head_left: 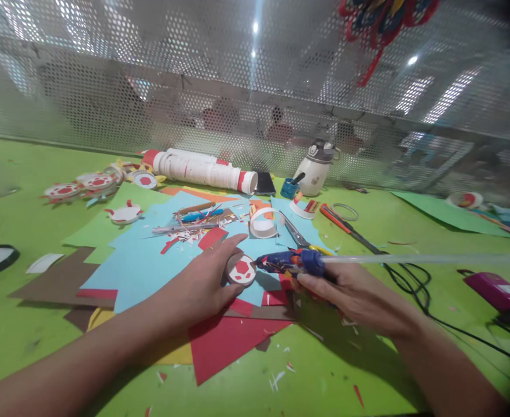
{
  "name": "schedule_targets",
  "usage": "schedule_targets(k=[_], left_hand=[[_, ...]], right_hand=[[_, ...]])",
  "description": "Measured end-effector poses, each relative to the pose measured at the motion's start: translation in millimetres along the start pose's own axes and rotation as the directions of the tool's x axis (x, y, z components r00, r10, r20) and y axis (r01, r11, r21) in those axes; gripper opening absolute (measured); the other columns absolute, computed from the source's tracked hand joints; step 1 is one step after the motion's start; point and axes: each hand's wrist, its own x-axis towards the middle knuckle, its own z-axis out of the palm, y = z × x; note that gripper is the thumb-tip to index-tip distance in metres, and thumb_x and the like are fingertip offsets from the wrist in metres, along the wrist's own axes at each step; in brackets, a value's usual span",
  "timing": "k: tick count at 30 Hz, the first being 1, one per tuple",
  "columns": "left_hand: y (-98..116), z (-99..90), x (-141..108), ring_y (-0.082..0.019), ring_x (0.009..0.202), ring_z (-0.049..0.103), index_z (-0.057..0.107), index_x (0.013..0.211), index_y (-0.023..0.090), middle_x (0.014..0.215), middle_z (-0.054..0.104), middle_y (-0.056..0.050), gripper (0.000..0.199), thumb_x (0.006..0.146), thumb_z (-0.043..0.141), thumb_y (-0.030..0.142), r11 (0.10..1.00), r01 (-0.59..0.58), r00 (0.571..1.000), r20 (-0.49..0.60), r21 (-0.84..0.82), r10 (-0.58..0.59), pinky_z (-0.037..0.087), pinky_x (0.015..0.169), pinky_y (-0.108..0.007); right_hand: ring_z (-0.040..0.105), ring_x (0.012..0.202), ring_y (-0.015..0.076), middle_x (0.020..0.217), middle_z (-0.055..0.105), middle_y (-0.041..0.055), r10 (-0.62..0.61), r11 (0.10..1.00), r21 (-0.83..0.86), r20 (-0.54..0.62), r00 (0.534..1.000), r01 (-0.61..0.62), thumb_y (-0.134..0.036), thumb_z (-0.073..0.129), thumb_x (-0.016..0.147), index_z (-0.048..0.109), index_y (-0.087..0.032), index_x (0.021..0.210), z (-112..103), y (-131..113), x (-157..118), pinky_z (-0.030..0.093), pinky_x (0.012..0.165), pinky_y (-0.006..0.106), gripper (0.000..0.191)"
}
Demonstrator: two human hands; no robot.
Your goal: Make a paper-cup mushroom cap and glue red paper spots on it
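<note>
My left hand [213, 275] grips a small round white paper piece [242, 271], the bottom of a paper cup by its look, with red shapes on its face like a football pattern. In my right hand [345, 289] is a blue glue gun [287, 263], a long clear glue stick [411, 260] jutting from its back. The nozzle points left and reaches the right rim of the round piece; whether they touch I cannot tell. Below both hands lie light blue paper [146, 260] and red paper [233, 341]. A cut cup ring [263, 225] stands just behind.
Scissors [296, 230], a craft knife [185, 229] and paper scraps lie beyond my hands. Stacked paper cups [198, 171], a bottle [315, 168] and finished turtle-like pieces [96, 182] are farther back. A soldering-iron-like tool [345, 226] trails black cable at right, near a purple device [498, 295].
</note>
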Motion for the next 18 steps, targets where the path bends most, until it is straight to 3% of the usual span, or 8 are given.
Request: schedule_targets(k=[8,18], left_hand=[[-2.1,0.7,1.4,-0.03,0.108,0.057,0.036,0.138,0.025,0.121,0.063,-0.011,0.068,0.076,0.062,0.037,0.999,0.043,0.999,0.003,-0.009,-0.043,0.045,0.087,-0.043],[-0.3,0.3,2.6,-0.028,0.107,0.058,0.04,0.135,0.027,0.121,0.062,-0.008,0.063,0.077,0.061,0.035,1.0,0.029,1.0,0.01,-0.007,-0.029,0.046,0.085,-0.039]], right_hand=[[0.043,0.053,0.0103,0.063,0.056,-0.002,-0.052,0.998,-0.034,-0.01,0.999,0.052,-0.051,0.043,0.092,0.066,-0.02,0.074,-2.1,-1.4,1.7,0.033,0.049,0.023,0.042],[0.042,0.054,0.0098,0.061,0.051,-0.0032,-0.002,1.0,-0.018,0.012,1.0,0.002,-0.054,0.041,0.091,0.063,-0.019,0.075,-2.6,-3.3,2.3,0.034,0.05,0.022,0.044]])
